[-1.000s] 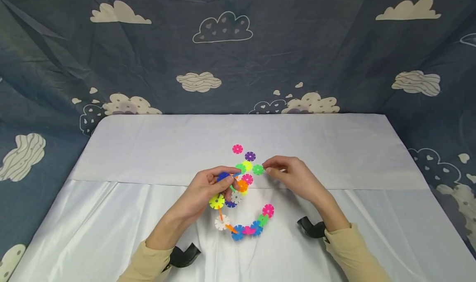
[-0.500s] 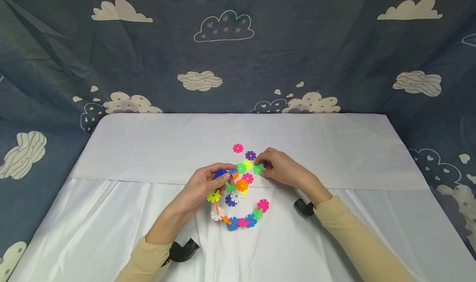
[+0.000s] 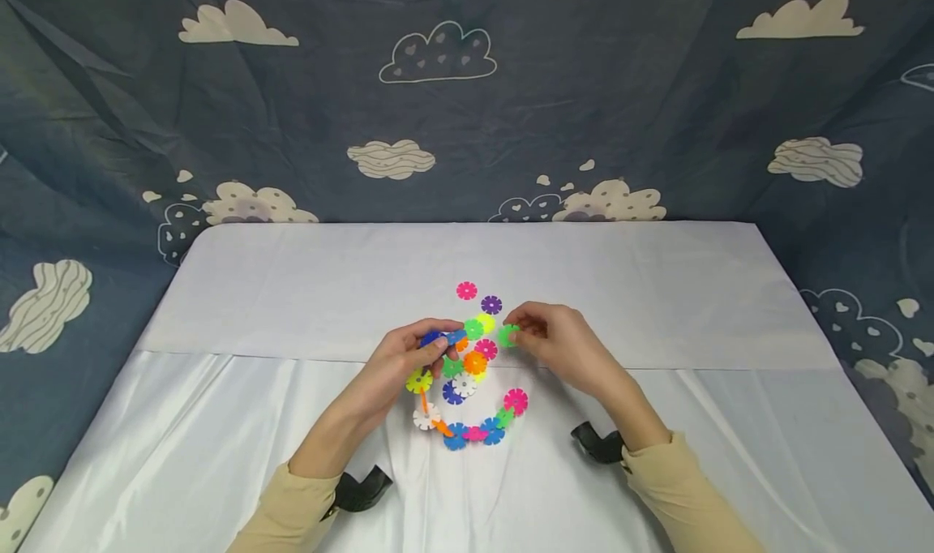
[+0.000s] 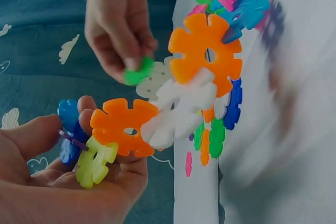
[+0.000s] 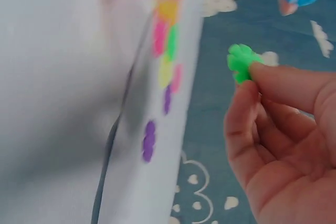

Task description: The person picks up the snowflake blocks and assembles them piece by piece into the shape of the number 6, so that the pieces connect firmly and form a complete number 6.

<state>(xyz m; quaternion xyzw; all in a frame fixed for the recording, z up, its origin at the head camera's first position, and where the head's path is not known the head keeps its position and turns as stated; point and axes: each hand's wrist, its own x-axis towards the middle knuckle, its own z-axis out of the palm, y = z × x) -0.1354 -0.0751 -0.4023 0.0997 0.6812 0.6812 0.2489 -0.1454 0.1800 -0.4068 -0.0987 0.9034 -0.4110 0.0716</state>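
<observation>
A chain of flower-shaped, slotted plastic discs hangs from my left hand (image 3: 387, 368), whose thumb and fingers pinch its blue disc end. Below that blue end come a yellow disc (image 4: 95, 162), an orange disc (image 4: 125, 125) and a white disc (image 4: 181, 109). The chain curves round to a pink disc (image 3: 515, 401) at its other end. My right hand (image 3: 567, 344) pinches a green disc (image 5: 241, 62) between thumb and index finger. That disc is held up in the air, apart from the chain, to the right of the blue end.
Loose discs lie on the white-clothed table (image 3: 292, 293) behind the chain, among them a pink one (image 3: 466, 291), a purple one (image 3: 491, 304) and an orange one (image 3: 475, 363). A dark cloud-patterned curtain (image 3: 584, 107) hangs beyond the table's far edge.
My right hand has shifted left, then turned, with the green disc at its fingertips. The hanging chain has moved slightly up and left with my left hand.
</observation>
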